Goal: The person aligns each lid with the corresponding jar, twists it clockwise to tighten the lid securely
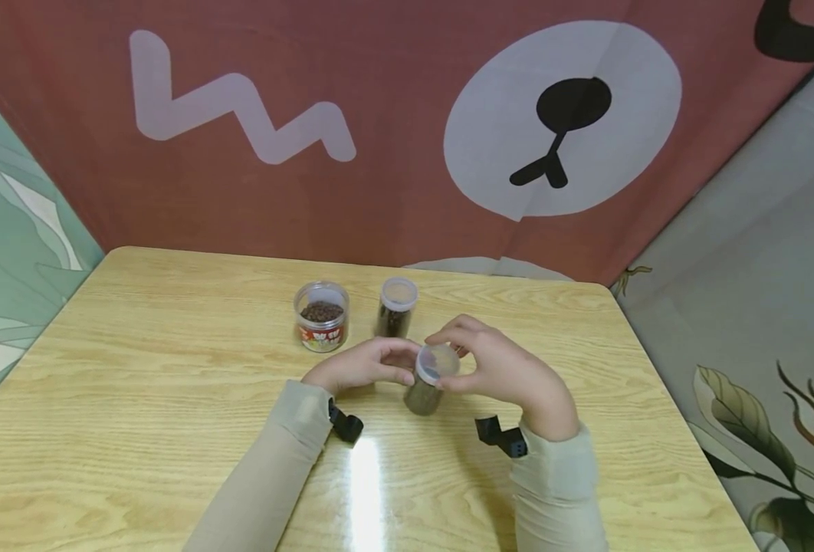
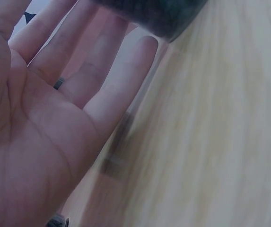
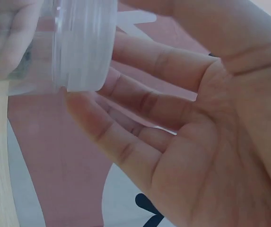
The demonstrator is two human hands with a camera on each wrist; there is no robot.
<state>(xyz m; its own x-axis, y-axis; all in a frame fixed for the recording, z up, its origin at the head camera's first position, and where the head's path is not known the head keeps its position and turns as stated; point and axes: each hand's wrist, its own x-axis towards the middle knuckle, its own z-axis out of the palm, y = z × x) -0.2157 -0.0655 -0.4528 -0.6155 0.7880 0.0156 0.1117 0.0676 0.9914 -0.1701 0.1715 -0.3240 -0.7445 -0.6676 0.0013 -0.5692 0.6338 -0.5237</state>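
In the head view, a clear jar with greenish-brown contents stands slightly tilted between the two hands. My right hand grips its translucent lid, thumb in front and fingers on the far side. My left hand is at the jar's left side, with fairly straight fingers reaching behind it. In the left wrist view, the left fingers stretch toward the dark jar bottom; whether the thumb touches the jar cannot be told. Left fingers also show through the jar wall in the right wrist view.
Behind the hands stand a second capped jar with dark contents and a tub with a red label, holding brown grains. Everything is on a wooden table. A printed cloth hangs at its far edge.
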